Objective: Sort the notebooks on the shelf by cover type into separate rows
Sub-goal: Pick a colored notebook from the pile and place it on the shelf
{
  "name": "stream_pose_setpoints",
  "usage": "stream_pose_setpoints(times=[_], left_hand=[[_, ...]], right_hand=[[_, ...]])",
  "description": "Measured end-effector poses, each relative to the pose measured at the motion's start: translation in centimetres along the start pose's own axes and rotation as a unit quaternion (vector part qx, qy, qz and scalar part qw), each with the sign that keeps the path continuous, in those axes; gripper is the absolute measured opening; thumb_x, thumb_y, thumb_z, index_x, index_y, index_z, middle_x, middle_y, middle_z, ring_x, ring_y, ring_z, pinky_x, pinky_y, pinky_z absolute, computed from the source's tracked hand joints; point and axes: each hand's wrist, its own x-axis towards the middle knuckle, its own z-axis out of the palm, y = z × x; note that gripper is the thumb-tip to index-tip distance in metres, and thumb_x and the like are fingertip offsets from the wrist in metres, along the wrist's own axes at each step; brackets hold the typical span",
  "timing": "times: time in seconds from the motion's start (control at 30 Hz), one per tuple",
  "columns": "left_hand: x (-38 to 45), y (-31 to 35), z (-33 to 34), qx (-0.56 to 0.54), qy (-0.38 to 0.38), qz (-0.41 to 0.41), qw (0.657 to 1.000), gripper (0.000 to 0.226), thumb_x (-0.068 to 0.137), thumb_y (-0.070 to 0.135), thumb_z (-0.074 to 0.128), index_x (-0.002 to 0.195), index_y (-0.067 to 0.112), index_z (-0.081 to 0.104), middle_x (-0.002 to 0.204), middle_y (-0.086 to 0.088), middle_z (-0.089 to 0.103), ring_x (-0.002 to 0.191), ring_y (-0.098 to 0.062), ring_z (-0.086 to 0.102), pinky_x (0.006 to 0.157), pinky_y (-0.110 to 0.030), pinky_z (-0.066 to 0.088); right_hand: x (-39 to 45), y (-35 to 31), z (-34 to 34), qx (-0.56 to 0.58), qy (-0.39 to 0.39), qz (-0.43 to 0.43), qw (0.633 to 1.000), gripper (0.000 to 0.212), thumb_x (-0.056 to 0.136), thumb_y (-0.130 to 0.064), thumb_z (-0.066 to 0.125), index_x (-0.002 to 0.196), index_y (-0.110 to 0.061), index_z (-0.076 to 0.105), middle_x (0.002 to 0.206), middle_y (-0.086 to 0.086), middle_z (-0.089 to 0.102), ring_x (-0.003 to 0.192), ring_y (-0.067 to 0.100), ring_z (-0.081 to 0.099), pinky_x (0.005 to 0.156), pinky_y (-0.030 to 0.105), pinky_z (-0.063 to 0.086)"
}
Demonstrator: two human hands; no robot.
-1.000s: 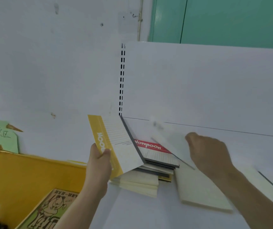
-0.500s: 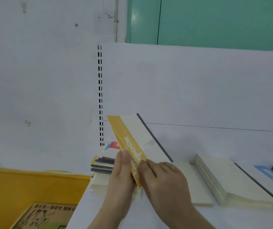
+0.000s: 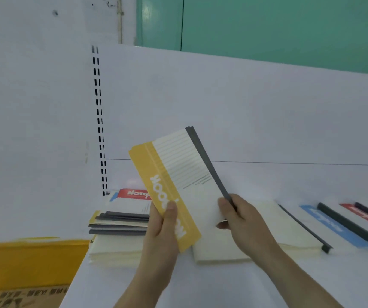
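We pinch the yellow notebook [image 3: 174,181] mid-frame, left hand [image 3: 163,227] on its band, right hand [image 3: 243,221] on the spine; loosen either and it could drop onto the unsorted stack [image 3: 120,223].

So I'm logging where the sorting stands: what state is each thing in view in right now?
Yellow notebook: held up off the shelf, tilted, closed.
Left hand: gripping its yellow edge.
Right hand: gripping its dark spine edge.
Mixed stack: unsorted, piled unevenly at the shelf's left end, red notebook on top.
Cream notebooks: lying flat.
Blue notebook: lying flat in a row.
Red notebook: lying flat beyond it.
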Motion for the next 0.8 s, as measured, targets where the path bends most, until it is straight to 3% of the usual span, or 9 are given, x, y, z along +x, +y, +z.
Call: stream_pose_setpoints(times=[0.13,0.23,0.33,0.47,0.53,0.6,0.67,0.7,0.8], left_hand=[[1.0,-1.1,0.8,0.129,-0.019,-0.013,0.991,0.027,0.102,0.035,0.049,0.128,0.030,0.055,0.113,0.014,0.071,0.103,-0.006,0.068,0.089,-0.035,0.056],[2.3,-0.4,0.7,0.271,0.107,0.099,0.951,0.046,0.097,0.035,0.057,0.139,0.022,0.041,0.124,0.008,0.059,0.108,-0.010,0.062,0.088,-0.033,0.052],[2.8,1.1,3.0,0.442,0.047,0.291,0.847,0.063,0.092,0.042,0.061,0.145,0.020,0.037,0.137,0.004,0.047,0.127,-0.014,0.043,0.103,-0.036,0.041],[3.3,1.7,8.5,0.634,-0.092,0.405,0.652,0.076,0.089,0.066,0.042,0.151,0.022,0.034,0.161,-0.012,0.024,0.152,-0.030,0.010,0.122,-0.052,0.017],[2.9,2.3,11.3,0.652,-0.107,0.424,0.619,0.084,0.087,0.074,0.037,0.155,0.026,0.025,0.166,-0.012,0.008,0.153,-0.031,-0.005,0.122,-0.056,0.008],[2.3,2.1,14.3,0.673,-0.179,0.412,0.588,0.088,0.084,0.080,0.033,0.156,0.031,0.015,0.165,-0.003,0.016,0.153,-0.024,0.002,0.123,-0.051,0.008],[1.5,1.2,17.5,0.697,-0.281,0.342,0.564,0.072,0.085,0.079,0.038,0.141,0.034,0.038,0.137,0.007,0.054,0.136,-0.019,0.042,0.113,-0.039,0.033],[1.0,0.7,19.0,0.705,-0.317,0.287,0.566,0.057,0.086,0.077,0.040,0.122,0.033,0.050,0.110,0.009,0.063,0.112,-0.018,0.057,0.094,-0.035,0.045],[-0.8,-1.4,23.4,0.692,-0.367,0.215,0.583,0.043,0.094,0.069,0.037,0.083,0.028,0.047,0.075,0.007,0.053,0.072,-0.015,0.053,0.062,-0.033,0.038]], right_hand=[[-0.2,0.7,-3.9,-0.024,0.069,-0.025,0.997,0.019,0.100,-0.026,0.052,0.094,-0.016,0.067,0.084,0.010,0.070,0.068,0.016,0.072,0.079,0.048,0.058],[-1.0,0.6,-8.3,-0.128,0.076,-0.074,0.986,0.016,0.099,-0.026,0.054,0.090,-0.027,0.066,0.081,-0.001,0.070,0.068,0.007,0.068,0.072,0.024,0.054],[-1.9,0.3,-12.5,-0.242,0.049,-0.105,0.963,0.014,0.099,-0.028,0.055,0.091,-0.031,0.066,0.070,-0.006,0.065,0.062,0.006,0.063,0.058,0.015,0.044],[-3.4,0.1,-18.0,-0.246,0.020,-0.103,0.964,0.012,0.099,-0.031,0.055,0.098,-0.034,0.067,0.076,-0.003,0.067,0.068,0.018,0.065,0.067,0.033,0.056],[-4.6,0.2,-20.8,-0.247,0.009,-0.113,0.962,0.014,0.099,-0.025,0.056,0.095,-0.031,0.068,0.068,-0.012,0.064,0.059,0.004,0.059,0.060,0.015,0.047],[-5.6,0.6,-23.2,-0.270,-0.002,-0.115,0.956,0.012,0.098,-0.025,0.057,0.095,-0.031,0.067,0.061,-0.014,0.055,0.055,0.001,0.050,0.055,0.011,0.039],[-6.6,1.7,-25.3,-0.300,-0.006,-0.122,0.946,0.012,0.098,-0.027,0.056,0.096,-0.033,0.066,0.061,-0.013,0.052,0.056,0.002,0.047,0.055,0.012,0.038],[-7.0,2.3,-26.4,-0.312,0.006,-0.133,0.941,0.012,0.098,-0.027,0.056,0.096,-0.034,0.065,0.061,-0.012,0.052,0.056,0.003,0.047,0.055,0.013,0.037],[-7.6,4.3,-30.1,-0.318,0.078,-0.155,0.932,0.010,0.096,-0.031,0.059,0.102,-0.039,0.062,0.059,-0.007,0.050,0.054,0.006,0.046,0.052,0.015,0.035]])
